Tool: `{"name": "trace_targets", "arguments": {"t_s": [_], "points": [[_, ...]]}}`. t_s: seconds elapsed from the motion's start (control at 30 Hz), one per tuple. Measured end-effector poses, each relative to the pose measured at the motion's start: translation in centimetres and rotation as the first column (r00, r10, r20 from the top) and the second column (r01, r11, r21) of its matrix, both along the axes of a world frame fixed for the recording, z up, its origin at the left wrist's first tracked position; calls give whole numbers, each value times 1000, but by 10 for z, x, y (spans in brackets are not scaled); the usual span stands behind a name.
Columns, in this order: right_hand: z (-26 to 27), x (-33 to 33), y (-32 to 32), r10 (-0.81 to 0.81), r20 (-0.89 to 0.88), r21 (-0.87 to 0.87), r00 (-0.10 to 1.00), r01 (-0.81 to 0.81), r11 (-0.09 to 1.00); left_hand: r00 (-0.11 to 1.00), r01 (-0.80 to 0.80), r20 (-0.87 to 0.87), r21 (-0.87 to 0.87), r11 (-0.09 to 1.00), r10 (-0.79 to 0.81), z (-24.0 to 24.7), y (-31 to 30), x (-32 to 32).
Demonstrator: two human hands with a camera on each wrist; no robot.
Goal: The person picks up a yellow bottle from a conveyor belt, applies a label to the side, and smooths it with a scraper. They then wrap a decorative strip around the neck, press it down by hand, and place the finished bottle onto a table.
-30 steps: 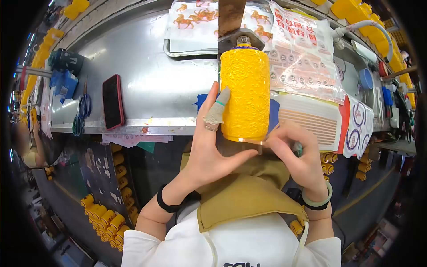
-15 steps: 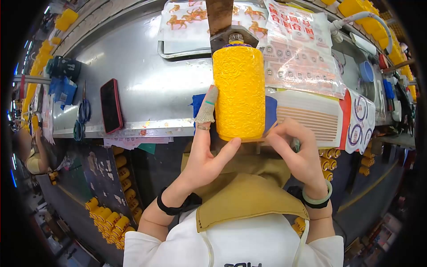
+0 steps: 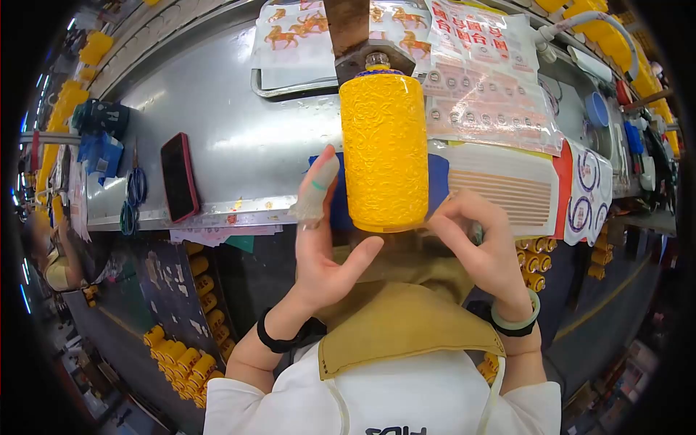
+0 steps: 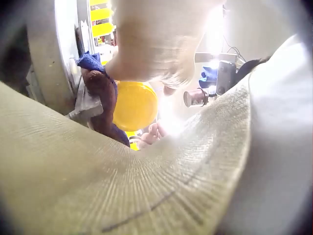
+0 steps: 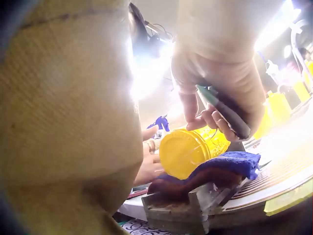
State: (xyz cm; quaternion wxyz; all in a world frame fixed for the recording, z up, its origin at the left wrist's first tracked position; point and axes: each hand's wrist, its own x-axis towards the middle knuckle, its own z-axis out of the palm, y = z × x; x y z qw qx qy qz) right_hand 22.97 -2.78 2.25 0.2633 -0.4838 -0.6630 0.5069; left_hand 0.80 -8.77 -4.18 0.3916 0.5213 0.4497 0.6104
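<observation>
- A yellow bottle (image 3: 386, 152), embossed all over, lies on its side over blue cloth (image 3: 439, 185), its glassy neck (image 3: 377, 61) pointing away from me.
- A thin strip (image 3: 403, 229) edges its near end, meeting my right fingers (image 3: 475, 206).
- A green-and-dark tool (image 5: 224, 107) sits tucked in my grip.

Your bench (image 3: 232, 130) is metal, its top shiny with glare. At the near edge, left part, you have a phone (image 3: 179, 177), dark screen up, and left of it scissors (image 3: 133, 190), blue-green handles toward you. Nearer the left end: a blue item (image 3: 99, 154), with a dark green object (image 3: 100, 116) beyond, identity unclear. Toward the far edge: a metal tray (image 3: 262, 93). To its right, printed sheets (image 3: 489, 101); closer to your near edge, a striped sheet (image 3: 507, 181).
</observation>
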Motion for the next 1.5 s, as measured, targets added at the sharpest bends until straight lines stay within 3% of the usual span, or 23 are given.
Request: {"name": "trace_targets", "arguments": {"t_s": [0.03,0.07,0.13,0.17,0.2,0.23,0.3,0.37,0.4,0.43,0.53,0.6,0.73,0.97,1.07,1.1,1.13,1.2,1.27,1.3,1.5], "points": [[-2,0,0,9,-2,8,1000,-9,1000,1000,7,3,2,1000,-7,-1,-2,-4],[-3,1,0,11,3,20,1000,-11,1000,965,-47,-250,125,991,77,-1,-4,-9],[-12,0,-1,22,-65,49,998,-19,999,732,-81,-607,373,924,309,3,-6,-10],[-10,1,1,30,-48,76,998,-27,997,657,-56,-667,422,905,352,4,-6,-9],[-9,2,0,23,-62,19,998,-22,1000,664,-107,-668,360,927,337,3,-10,-4],[-22,1,-3,16,-118,147,993,2,989,562,-79,-744,388,918,362,-1,-10,-5],[-16,3,-3,-11,-98,131,995,23,991,648,-80,-684,377,923,335,-12,-8,-4],[-22,-3,-6,-33,-88,166,996,47,985,622,31,-705,458,888,342,-14,2,-9],[-24,-11,-9,-36,-93,156,995,51,986,671,-32,-671,399,916,316,-15,-2,-13],[-28,-11,-8,-38,-98,168,994,54,984,623,13,-701,453,891,347,-15,2,-10],[-32,-10,-6,-44,-112,168,993,63,984,646,16,-702,403,915,298,-13,2,-16],[-28,-6,-6,-55,-113,132,992,69,989,731,-16,-634,357,934,254,-12,-1,-13],[-25,-7,-6,-58,-109,76,992,66,995,696,-26,-667,347,937,267,-12,-3,-13],[-24,-7,-6,-54,-148,136,987,75,988,755,-72,-571,416,907,322,-28,4,-9],[-24,-1,-5,-22,-129,226,991,51,973,654,-48,-615,548,835,441,-30,7,-5],[-24,0,-4,-24,-123,212,992,50,976,681,-106,-594,497,861,427,-20,6,4],[-21,-1,-3,-2,-127,180,992,25,983,669,-37,-624,514,857,404,-19,6,-4],[-16,0,-2,20,-141,181,990,6,983,703,-148,-577,453,879,415,-17,4,3],[-15,0,2,43,-118,139,992,-26,990,698,-63,-597,500,863,397,-17,8,-3],[-3,2,2,44,-84,95,995,-35,995,748,-67,-554,485,872,365,-20,6,-3],[2,10,1,76,-15,100,997,-74,992,807,-126,-482,424,897,341,-21,4,4]]}}
